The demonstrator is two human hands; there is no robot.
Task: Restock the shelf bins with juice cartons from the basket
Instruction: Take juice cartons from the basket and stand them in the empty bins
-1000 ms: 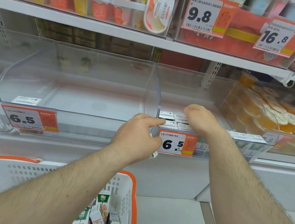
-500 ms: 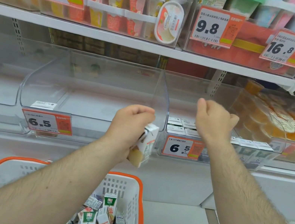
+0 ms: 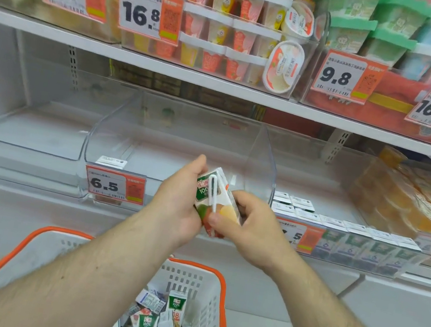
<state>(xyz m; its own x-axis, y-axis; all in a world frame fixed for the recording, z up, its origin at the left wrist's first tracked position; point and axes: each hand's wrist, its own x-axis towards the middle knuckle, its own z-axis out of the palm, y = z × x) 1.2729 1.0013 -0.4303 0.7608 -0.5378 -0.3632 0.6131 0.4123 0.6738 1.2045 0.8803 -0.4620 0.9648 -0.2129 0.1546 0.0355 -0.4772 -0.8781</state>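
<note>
head view: both hands hold one juice carton (image 3: 212, 206) in front of the clear bin (image 3: 183, 143) with the 6.5 price tag (image 3: 115, 185). the left hand (image 3: 178, 205) wraps the carton's left side, fingers curled behind it; the right hand (image 3: 249, 227) pinches its lower right corner with thumb and fingers. the carton is tilted, its white straw facing the camera. it is not inside the bin, only level with its front lip. just right of that bin, a neighbouring bin (image 3: 340, 234) has a row of cartons standing along its front. below the hands, the white basket (image 3: 204, 285) with an orange rim holds a loose heap of more cartons (image 3: 151, 325).
</note>
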